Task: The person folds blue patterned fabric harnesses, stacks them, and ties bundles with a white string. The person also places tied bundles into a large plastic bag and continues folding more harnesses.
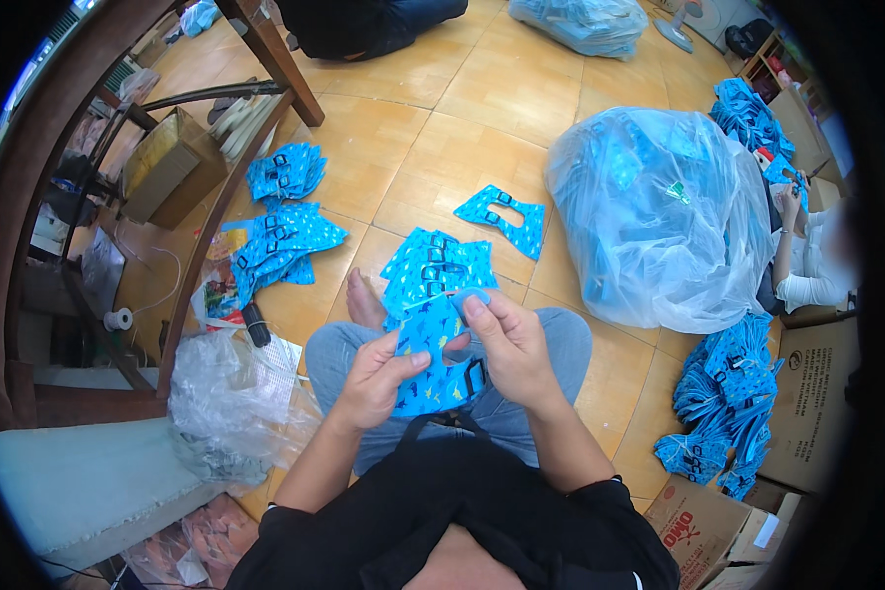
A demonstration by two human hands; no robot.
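My left hand (371, 382) pinches the left edge of a blue printed fabric piece (431, 339), its thumb lying on the front. The piece has a dark and yellow pattern, a cut-out opening and a black buckle at its lower right. My right hand (509, 346) grips the upper right end of the same piece between thumb and fingers. Just beyond my hands, a stack of similar blue pieces (452, 258) with black buckles lies on the floor, partly covered by the held one. A single blue piece with an oval opening (531, 234) lies flat farther right.
Two blue fabric piles (287, 241) (285, 172) lie at left, near a wooden frame (206, 231). A large clear bag of blue pieces (659, 216) stands at right. More blue piles (723, 393) and cardboard boxes (703, 531) line the right side. Another person (821, 258) sits there.
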